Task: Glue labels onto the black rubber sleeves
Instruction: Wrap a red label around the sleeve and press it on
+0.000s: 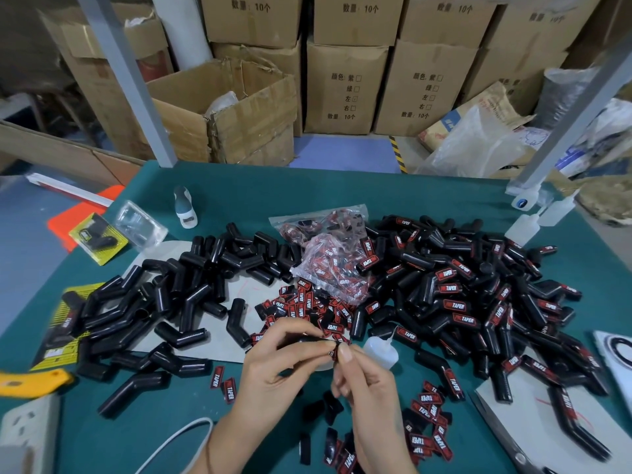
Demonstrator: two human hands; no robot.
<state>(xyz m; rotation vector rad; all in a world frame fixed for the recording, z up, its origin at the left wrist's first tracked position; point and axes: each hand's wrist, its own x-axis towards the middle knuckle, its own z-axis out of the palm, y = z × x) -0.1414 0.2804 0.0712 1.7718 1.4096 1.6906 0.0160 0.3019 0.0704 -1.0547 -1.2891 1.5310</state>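
My left hand [273,364] grips a black rubber sleeve [309,343] just above the green table. My right hand [359,381] pinches a small red-and-black label [337,350] at the sleeve's right end. Plain black sleeves [178,302] lie heaped on the left. Labelled sleeves [478,302] are piled on the right. Loose labels [307,309] are scattered behind my hands, and more labels [427,425] lie to the lower right. A small white glue bottle [379,352] lies just right of my hands.
Clear bags of labels [328,254] sit mid-table. Two squeeze bottles [540,220] stand at the far right. A power strip [27,432] and a yellow tool [30,379] lie at the lower left. Scissors [506,436] lie at the lower right. Cardboard boxes [345,87] stand behind the table.
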